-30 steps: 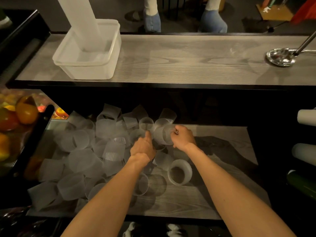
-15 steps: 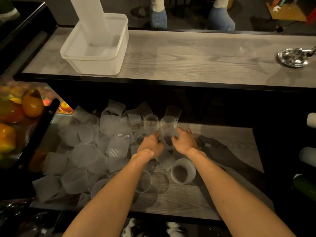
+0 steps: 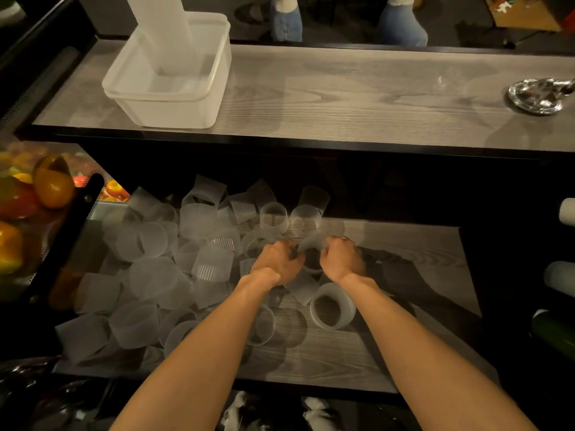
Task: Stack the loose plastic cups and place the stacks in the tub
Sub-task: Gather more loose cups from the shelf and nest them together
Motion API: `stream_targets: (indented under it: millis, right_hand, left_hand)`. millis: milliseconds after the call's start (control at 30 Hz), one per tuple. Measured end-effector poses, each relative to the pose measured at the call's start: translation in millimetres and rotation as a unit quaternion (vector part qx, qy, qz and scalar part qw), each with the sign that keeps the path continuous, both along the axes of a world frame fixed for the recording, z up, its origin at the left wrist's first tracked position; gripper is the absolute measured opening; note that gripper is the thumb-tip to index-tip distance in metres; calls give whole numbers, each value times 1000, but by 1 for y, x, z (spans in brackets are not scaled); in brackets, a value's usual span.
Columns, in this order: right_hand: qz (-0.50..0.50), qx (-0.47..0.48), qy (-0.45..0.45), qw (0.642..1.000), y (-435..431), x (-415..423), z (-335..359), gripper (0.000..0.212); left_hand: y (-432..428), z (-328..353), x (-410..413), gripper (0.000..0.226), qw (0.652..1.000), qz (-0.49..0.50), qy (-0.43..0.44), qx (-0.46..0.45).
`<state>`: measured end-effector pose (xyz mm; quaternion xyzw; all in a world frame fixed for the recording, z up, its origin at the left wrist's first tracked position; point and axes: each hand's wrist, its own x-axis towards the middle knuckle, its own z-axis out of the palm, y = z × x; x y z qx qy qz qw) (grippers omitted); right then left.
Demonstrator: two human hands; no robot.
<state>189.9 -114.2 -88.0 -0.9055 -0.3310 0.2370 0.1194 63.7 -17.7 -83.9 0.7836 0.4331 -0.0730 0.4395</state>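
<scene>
Several loose frosted plastic cups (image 3: 161,275) lie heaped on the lower wooden shelf (image 3: 404,275). My left hand (image 3: 277,259) and my right hand (image 3: 342,258) meet over one cup (image 3: 311,244) at the heap's right edge, fingers curled on its two sides. Another cup (image 3: 332,306) stands upright just in front of my right wrist. The white tub (image 3: 174,104) sits on the upper counter at the far left, with a tall stack of cups (image 3: 161,29) standing in it.
A shiny metal dish (image 3: 539,94) rests at the counter's right end. Coloured fruit (image 3: 53,185) lies behind a perforated panel on the left. Rolls and a dark bottle (image 3: 553,334) are at the right edge. A person's legs (image 3: 286,17) stand beyond the counter.
Both hands have drawn closer together and lower around one cup. The left hand, earlier pointing with a finger, now curls onto the cup beside the right hand.
</scene>
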Motion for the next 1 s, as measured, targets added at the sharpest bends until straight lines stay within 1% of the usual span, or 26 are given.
stream_targets:
  millis: [67, 133, 167, 200, 267, 333, 400, 467, 533, 633, 733, 800, 867, 933, 1000]
  right_hand:
    - [27, -41, 44, 998, -4, 2, -1, 36]
    - [24, -62, 101, 993, -6, 6, -3, 48]
    - [14, -55, 124, 991, -6, 8, -4, 47]
    - [3, -49, 136, 990, -6, 9, -5, 42]
    - [-15, -35, 131, 991, -6, 10, -5, 31]
    - [-44, -19, 122, 991, -5, 8, -2, 26]
    - [-71, -5, 122, 990, -5, 7, -1, 23]
    - [-97, 10, 143, 985, -5, 8, -2, 21]
    - [-125, 29, 187, 974, -6, 10, -3, 20]
    - [-152, 35, 236, 959, -10, 9, 0, 21]
    - [-163, 17, 249, 955, -14, 10, 4, 22]
    - [-164, 14, 256, 953, -16, 12, 3, 23]
    - [-168, 19, 276, 946, -18, 14, 3, 25]
    - [-151, 21, 290, 945, -19, 16, 5, 26]
    - [-133, 31, 300, 944, -18, 15, 7, 23]
  left_hand:
    - [-1, -1, 0, 20, 1000, -10, 5, 14]
    - [-3, -2, 0, 24, 999, -11, 13, 30]
    - [-4, -1, 0, 24, 999, -15, 25, 40]
    - [-5, 0, -1, 24, 997, -23, 40, 55]
    - [-9, 5, -1, 25, 991, -47, 89, 91]
    - [-11, 10, 0, 26, 980, -69, 129, 135]
    - [-13, 13, 2, 28, 974, -76, 155, 149]
    - [-14, 13, 4, 32, 975, -72, 175, 120]
    - [-14, 10, 4, 34, 981, -58, 174, 69]
    - [-13, 3, 3, 33, 990, -10, 142, 7]
    - [-14, 0, 3, 31, 993, 24, 116, -8]
    - [-14, -2, 4, 28, 993, 75, 85, -33]
    - [-15, 0, 4, 29, 984, 155, 31, -88]
    - [-15, -2, 4, 45, 965, 218, -17, -142]
    - [-16, -2, 4, 55, 953, 242, -57, -172]
